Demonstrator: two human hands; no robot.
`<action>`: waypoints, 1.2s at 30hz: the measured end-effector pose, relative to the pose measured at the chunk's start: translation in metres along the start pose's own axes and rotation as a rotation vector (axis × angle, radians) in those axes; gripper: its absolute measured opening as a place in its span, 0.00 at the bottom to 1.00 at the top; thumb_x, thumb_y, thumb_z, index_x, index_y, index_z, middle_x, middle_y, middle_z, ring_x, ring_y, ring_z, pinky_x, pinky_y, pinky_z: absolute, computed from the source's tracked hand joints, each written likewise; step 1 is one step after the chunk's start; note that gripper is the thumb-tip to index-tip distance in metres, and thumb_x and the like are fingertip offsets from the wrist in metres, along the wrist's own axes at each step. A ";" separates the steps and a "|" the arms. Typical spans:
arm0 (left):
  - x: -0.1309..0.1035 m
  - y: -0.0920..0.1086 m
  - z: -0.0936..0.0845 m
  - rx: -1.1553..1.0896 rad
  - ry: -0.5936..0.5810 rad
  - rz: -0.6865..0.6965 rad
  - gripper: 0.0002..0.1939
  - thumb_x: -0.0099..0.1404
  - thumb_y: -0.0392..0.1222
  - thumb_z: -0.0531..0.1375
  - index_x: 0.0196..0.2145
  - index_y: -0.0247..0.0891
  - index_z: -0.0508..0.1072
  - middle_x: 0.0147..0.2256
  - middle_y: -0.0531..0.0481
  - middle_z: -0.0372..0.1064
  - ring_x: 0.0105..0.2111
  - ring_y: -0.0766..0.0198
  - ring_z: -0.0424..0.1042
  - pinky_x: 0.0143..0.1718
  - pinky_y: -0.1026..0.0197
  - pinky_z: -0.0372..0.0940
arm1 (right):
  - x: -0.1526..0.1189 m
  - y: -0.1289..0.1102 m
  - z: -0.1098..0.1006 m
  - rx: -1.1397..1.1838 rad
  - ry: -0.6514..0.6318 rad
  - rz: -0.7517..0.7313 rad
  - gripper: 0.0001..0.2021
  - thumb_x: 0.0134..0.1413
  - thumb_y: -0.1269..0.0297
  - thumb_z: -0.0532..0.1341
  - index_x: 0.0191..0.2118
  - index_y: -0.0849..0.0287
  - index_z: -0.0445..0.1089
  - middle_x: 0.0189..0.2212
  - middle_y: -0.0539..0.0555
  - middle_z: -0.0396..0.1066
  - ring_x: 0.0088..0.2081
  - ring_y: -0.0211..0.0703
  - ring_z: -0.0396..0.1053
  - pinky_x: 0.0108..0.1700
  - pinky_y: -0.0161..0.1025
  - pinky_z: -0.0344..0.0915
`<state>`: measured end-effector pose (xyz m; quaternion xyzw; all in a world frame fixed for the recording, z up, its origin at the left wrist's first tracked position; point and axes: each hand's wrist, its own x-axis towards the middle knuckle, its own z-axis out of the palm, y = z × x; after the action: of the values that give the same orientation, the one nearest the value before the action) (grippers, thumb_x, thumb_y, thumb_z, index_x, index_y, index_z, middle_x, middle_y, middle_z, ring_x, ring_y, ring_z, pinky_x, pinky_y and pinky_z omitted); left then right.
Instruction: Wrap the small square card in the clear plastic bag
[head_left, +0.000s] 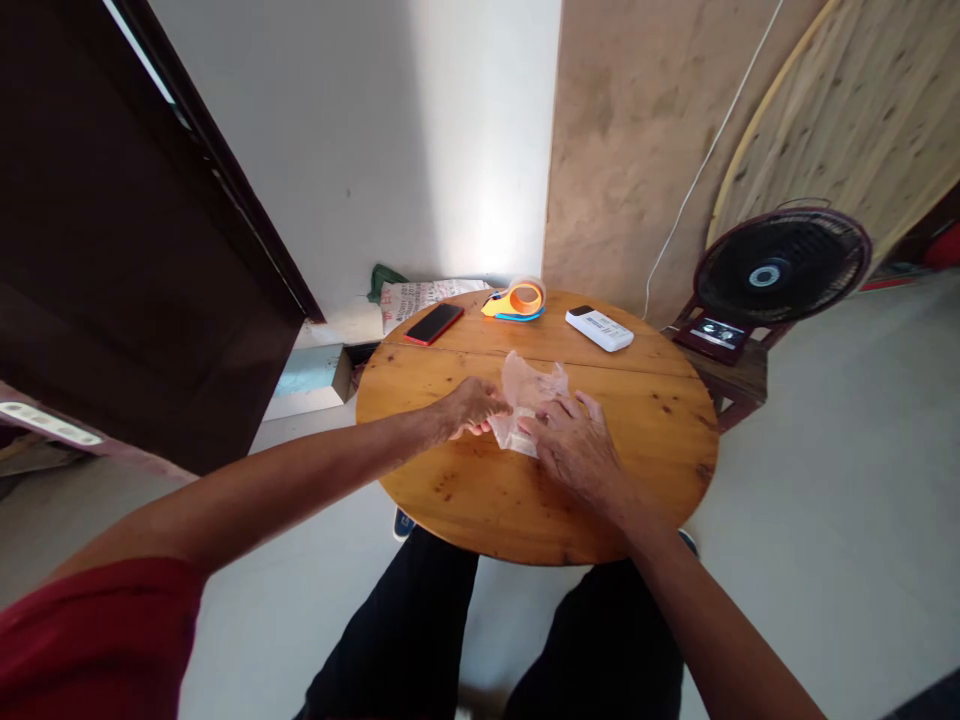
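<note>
- A round wooden table stands in front of the seated person; its top is made of planks with visible seams and dark knots, in a warm honey tone.
- Near the middle of the top lies a clear plastic bag, crumpled, with its upper part puffed up off the wood.
- The left hand pinches the bag's left edge, fingers curled closed on the film.
- The right hand lies flat with fingers spread, pressing down the bag's lower right part; the two hands sit close together with the bag between them.
- Along the far edge of the table sit a phone in a red case, an orange tape dispenser and a white remote control, all well apart from the bag.
- Behind the table, a white wall meets a bare plywood panel; a white cable runs down the panel.
- A dark door stands at the left.
- On the right, a black fan rests on a low wooden stool, with a large round wooden board leaning behind it.
- A printed sack lies on the pale grey floor by the wall.
</note>
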<state>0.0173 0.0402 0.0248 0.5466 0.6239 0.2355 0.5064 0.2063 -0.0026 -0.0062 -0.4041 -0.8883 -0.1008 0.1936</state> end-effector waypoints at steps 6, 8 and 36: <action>-0.009 0.013 0.017 -0.055 -0.107 0.033 0.05 0.49 0.34 0.59 0.19 0.33 0.67 0.15 0.54 0.63 0.16 0.72 0.61 0.18 0.69 0.55 | 0.000 0.001 0.002 0.055 0.018 0.040 0.12 0.57 0.69 0.54 0.45 0.52 0.70 0.44 0.55 0.71 0.48 0.50 0.62 0.58 0.53 0.45; -0.012 0.014 0.016 -0.015 -0.107 0.083 0.04 0.50 0.36 0.60 0.20 0.33 0.69 0.15 0.54 0.63 0.17 0.71 0.61 0.19 0.69 0.56 | -0.001 0.001 0.003 0.101 0.043 0.086 0.10 0.58 0.67 0.55 0.44 0.55 0.69 0.45 0.56 0.71 0.50 0.50 0.62 0.59 0.52 0.46; -0.017 -0.043 0.029 0.700 0.178 0.985 0.06 0.62 0.37 0.53 0.34 0.36 0.69 0.42 0.44 0.66 0.40 0.60 0.68 0.42 0.59 0.67 | -0.022 0.008 0.004 0.472 -0.031 0.973 0.24 0.49 0.57 0.60 0.52 0.60 0.65 0.32 0.55 0.73 0.33 0.46 0.71 0.34 0.39 0.65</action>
<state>0.0227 0.0047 -0.0164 0.8831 0.3782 0.2675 0.0742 0.2244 -0.0116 -0.0191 -0.7157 -0.6000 0.2089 0.2902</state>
